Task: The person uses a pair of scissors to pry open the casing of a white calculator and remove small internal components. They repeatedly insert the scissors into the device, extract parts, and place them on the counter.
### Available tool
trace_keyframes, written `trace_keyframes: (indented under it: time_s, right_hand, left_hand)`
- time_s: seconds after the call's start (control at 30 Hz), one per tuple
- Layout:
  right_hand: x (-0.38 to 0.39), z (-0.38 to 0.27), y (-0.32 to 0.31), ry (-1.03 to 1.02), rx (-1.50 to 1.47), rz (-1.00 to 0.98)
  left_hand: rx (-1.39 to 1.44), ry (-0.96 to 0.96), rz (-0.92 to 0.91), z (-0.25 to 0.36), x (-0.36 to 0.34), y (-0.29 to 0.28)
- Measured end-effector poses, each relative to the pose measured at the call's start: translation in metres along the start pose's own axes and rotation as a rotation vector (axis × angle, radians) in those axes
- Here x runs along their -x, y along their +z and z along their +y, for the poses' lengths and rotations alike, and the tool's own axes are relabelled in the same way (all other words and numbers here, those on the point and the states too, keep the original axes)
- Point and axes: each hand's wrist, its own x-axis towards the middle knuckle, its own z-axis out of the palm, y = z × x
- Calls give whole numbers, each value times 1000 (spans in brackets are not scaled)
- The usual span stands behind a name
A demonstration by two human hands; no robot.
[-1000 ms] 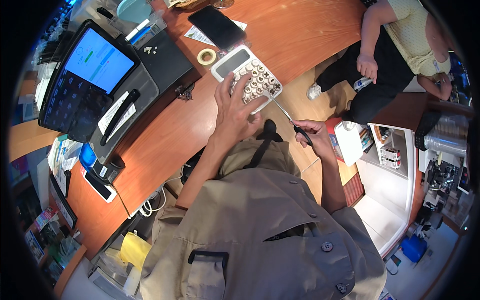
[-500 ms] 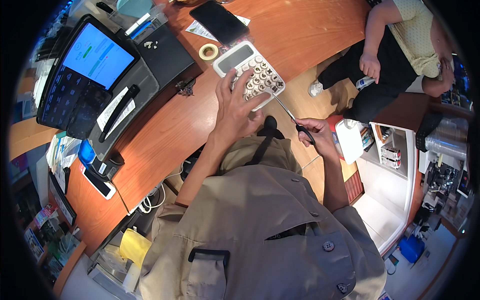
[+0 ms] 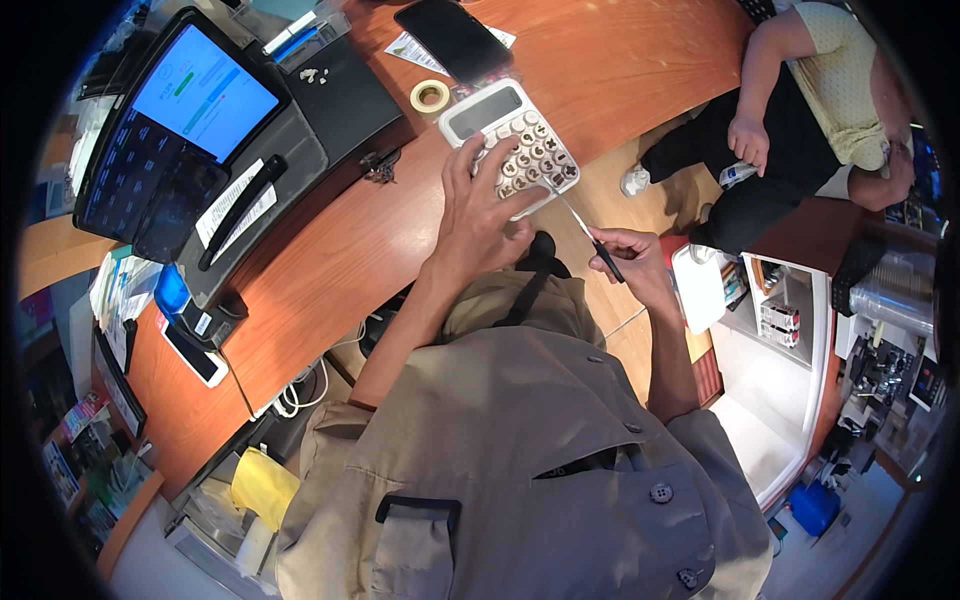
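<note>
My left hand is at the lower left of a white calculator with round keys and a grey display. Its fingers spread over the keys and along the bottom edge, gripping the calculator at the desk's edge. My right hand holds a pair of scissors by the black handle. The slim silver blade points up and left, its tip by the calculator's lower right corner. Whether the tip touches the casing is too small to tell.
A yellow tape roll and a black phone lie on the wooden desk. At left stands a lit screen. Another person's hand is at upper right, above a white shelf unit.
The view has shifted slightly, moving the desk and calculator a little right in the picture. The scissors have turned slightly in my right hand. My left hand stays on the calculator.
</note>
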Motion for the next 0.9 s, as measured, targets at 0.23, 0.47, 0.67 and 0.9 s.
trace_keyframes:
  time_s: [0.23, 0.47, 0.67, 0.9]
  right_hand:
    - [1, -2, -2, 18, 90, 28]
    - [-1, 33, 9, -34, -266, 19]
    - [0, 28, -1, -247, -244, 81]
    - [-25, 2, 4, -269, -108, 186]
  left_hand:
    - [-11, -18, -16, 1, -1, -1]
    - [-8, -10, -8, 0, -1, 0]
    - [-3, 12, -29, 0, -2, -3]
    - [4, -217, 23, 10, 3, -2]
